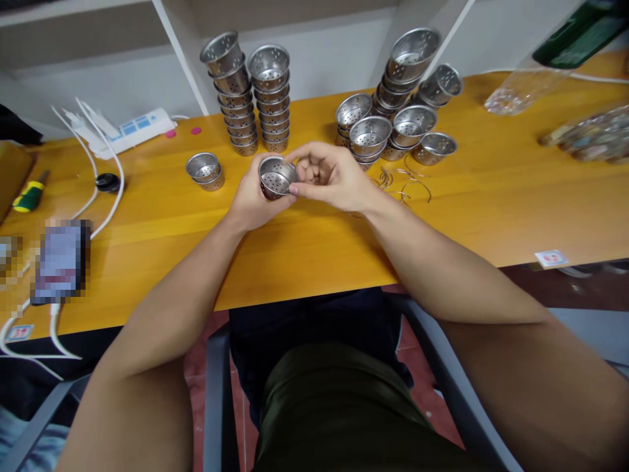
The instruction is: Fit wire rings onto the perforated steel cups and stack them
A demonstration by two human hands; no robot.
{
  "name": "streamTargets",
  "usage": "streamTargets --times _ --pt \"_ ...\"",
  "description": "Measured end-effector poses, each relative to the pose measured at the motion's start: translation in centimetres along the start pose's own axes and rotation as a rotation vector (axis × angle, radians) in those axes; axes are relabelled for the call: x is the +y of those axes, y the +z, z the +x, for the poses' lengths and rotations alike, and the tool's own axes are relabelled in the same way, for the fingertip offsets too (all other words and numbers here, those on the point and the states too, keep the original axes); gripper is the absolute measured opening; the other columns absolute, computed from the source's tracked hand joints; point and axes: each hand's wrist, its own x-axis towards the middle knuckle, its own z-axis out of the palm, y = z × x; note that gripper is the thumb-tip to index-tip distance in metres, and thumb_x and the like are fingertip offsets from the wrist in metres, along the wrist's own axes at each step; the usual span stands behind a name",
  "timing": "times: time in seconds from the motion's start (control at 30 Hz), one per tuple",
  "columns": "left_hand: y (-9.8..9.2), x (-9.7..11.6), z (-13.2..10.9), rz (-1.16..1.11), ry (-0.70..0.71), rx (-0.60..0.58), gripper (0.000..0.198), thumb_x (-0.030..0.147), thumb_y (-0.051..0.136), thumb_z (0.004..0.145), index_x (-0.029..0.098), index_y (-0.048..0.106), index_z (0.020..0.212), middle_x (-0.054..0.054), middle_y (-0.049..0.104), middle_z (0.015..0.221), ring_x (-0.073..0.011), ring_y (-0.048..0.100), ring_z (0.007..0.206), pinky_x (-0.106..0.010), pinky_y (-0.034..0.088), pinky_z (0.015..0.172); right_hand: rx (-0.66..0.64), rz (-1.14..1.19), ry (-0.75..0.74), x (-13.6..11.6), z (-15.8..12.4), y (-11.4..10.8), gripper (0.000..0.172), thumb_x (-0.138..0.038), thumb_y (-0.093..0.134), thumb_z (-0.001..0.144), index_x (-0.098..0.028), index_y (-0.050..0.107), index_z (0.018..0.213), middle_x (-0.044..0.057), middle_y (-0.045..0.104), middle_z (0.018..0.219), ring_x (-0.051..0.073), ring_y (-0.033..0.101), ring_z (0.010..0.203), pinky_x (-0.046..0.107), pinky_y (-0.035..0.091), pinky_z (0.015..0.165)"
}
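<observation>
Near the middle of the frame, the left hand [253, 200] holds a perforated metal cup [278, 174] above the worktop [304, 255], its fingers curled around the cup's side, opening facing up. The right hand [334, 174] is at the cup's right rim, thumb and forefinger spread narrowly along the edge; whether they grip or merely touch it, I cannot tell.

Two tall stacks of similar cups [238, 101] rise at upper centre, and a short nested pair [211, 180] sits left of the hands. More cups cluster [413, 124] at upper right, with thin curved wires [430, 193] just below them. A phone [59, 262] lies at the left.
</observation>
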Motion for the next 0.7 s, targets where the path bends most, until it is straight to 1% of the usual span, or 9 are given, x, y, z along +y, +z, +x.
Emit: streamTargets --times 0.07,0.17,0.23,0.3,0.37,0.47,0.57,0.63,0.7 --pt "0.0 -0.6 0.1 0.016 0.019 0.019 0.106 0.095 0.107 0.094 0.029 0.062 0.165 -0.013 0.083 0.148 -0.0413 0.088 0.145 -0.062 0.075 0.131 0.06 -0.147 -0.034 -0.2 -0.1 -0.3 0.078 -0.095 0.103 0.1 -0.029 0.086 0.139 0.007 0.08 0.114 0.023 0.071 0.091 0.04 0.071 0.085" --pt "-0.3 -1.0 0.2 0.032 0.035 0.042 0.104 0.099 0.102 0.098 0.03 0.061 0.165 -0.014 0.082 0.152 -0.0402 0.089 0.145 -0.061 0.075 0.132 0.04 -0.353 -0.105 -0.6 -0.3 -0.6 0.069 -0.097 0.085 0.114 -0.032 0.091 0.137 0.013 0.082 0.132 0.032 0.078 0.113 0.053 0.076 0.108" --pt "-0.4 -0.9 0.3 0.035 0.045 0.059 0.104 0.101 0.1 0.098 0.031 0.061 0.164 -0.014 0.081 0.153 -0.0415 0.088 0.147 -0.062 0.074 0.133 0.003 -0.441 -0.15 -0.8 -0.4 -0.5 0.065 -0.093 0.081 0.118 -0.032 0.093 0.136 0.016 0.081 0.142 0.039 0.079 0.133 0.064 0.073 0.124" --pt "-0.3 -0.6 0.3 0.032 0.049 0.059 0.105 0.102 0.099 0.098 0.031 0.06 0.165 -0.014 0.081 0.153 -0.0431 0.087 0.15 -0.064 0.074 0.134 -0.026 -0.492 -0.16 -0.9 -0.5 -0.2 0.062 -0.088 0.082 0.119 -0.03 0.095 0.138 0.019 0.077 0.155 0.045 0.076 0.149 0.074 0.067 0.135" --pt "0.0 -0.4 0.2 0.032 0.041 0.048 0.106 0.101 0.1 0.097 0.032 0.058 0.166 -0.014 0.08 0.153 -0.0441 0.086 0.151 -0.066 0.074 0.133 -0.053 -0.512 -0.146 -0.8 -0.7 0.2 0.06 -0.085 0.084 0.119 -0.03 0.096 0.141 0.021 0.073 0.167 0.048 0.074 0.157 0.077 0.064 0.139" --pt "0.4 -0.3 0.1 0.039 0.029 0.032 0.106 0.103 0.099 0.097 0.035 0.055 0.166 -0.012 0.08 0.152 -0.0436 0.087 0.148 -0.067 0.076 0.13 -0.069 -0.513 -0.145 -0.3 -0.8 0.8 0.059 -0.082 0.087 0.118 -0.031 0.094 0.147 0.022 0.07 0.174 0.049 0.073 0.16 0.076 0.065 0.139" --pt "0.7 -0.5 0.1 0.04 0.073 0.012 0.108 0.107 0.092 0.099 0.038 0.05 0.17 -0.012 0.078 0.155 -0.0427 0.088 0.146 -0.068 0.077 0.128 -0.042 -0.532 -0.145 0.0 -0.8 1.4 0.07 -0.079 0.092 0.114 -0.032 0.086 0.166 0.021 0.07 0.178 0.051 0.07 0.166 0.078 0.061 0.144" --pt "0.6 -0.6 0.1 0.049 0.12 -0.006 0.113 0.109 0.089 0.099 0.041 0.044 0.176 -0.013 0.074 0.164 -0.0443 0.086 0.153 -0.071 0.075 0.132 -0.026 -0.554 -0.136 -0.3 -0.7 1.5 0.087 -0.079 0.094 0.112 -0.033 0.073 0.183 0.02 0.07 0.181 0.052 0.067 0.171 0.08 0.057 0.148" --pt "0.4 -0.6 0.0 0.082 0.136 -0.031 0.122 0.109 0.093 0.097 0.043 0.037 0.183 -0.016 0.067 0.177 -0.0474 0.08 0.163 -0.073 0.073 0.136 -0.003 -0.589 -0.138 -1.5 -0.6 0.8 0.099 -0.081 0.095 0.11 -0.033 0.064 0.19 0.02 0.07 0.181 0.053 0.065 0.173 0.082 0.053 0.152"
